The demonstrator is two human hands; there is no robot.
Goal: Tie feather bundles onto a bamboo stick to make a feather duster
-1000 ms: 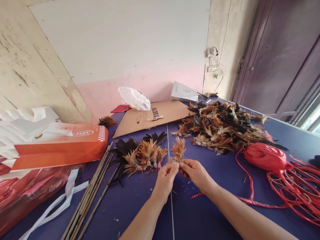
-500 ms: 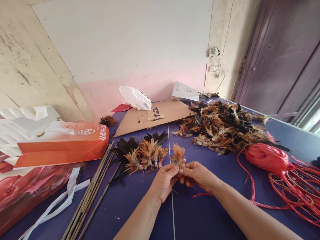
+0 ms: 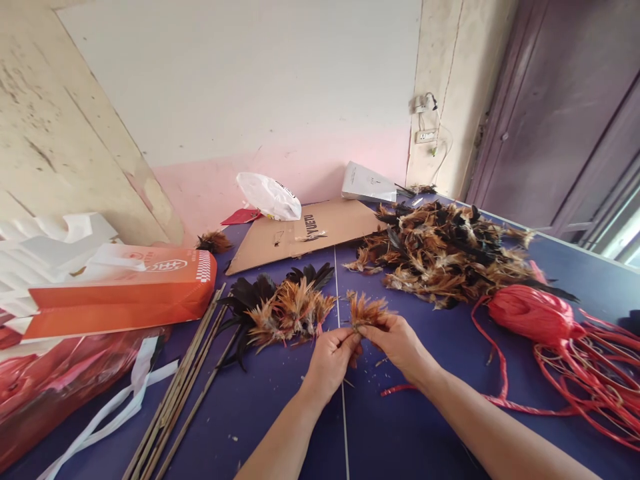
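Note:
A small bunch of brown feathers (image 3: 367, 308) is pinched at its base between both hands over the blue table (image 3: 270, 413). My left hand (image 3: 334, 357) is closed on the quill ends from the left. From the right, my right hand (image 3: 393, 341) grips the bunch with thumb and fingers, close against the left. Just left of them lie several brown and black feather bundles (image 3: 295, 310), one with a bit of pink string. A large loose feather pile (image 3: 450, 253) spreads beyond the right hand.
Thin sticks (image 3: 183, 380) lie left of my arms, beside an orange paper bag (image 3: 125, 293) and white strips (image 3: 130, 400). At right sits a red plastic twine ball (image 3: 530, 313) with trailing strands. Flat cardboard (image 3: 300, 233), a white plastic bag (image 3: 270, 197) and a silver box (image 3: 369, 183) are at the back.
The feather bunch has fanned out wider to the right. My right hand has moved up slightly and now grips closer around the feathers; the left hand stays near the same spot.

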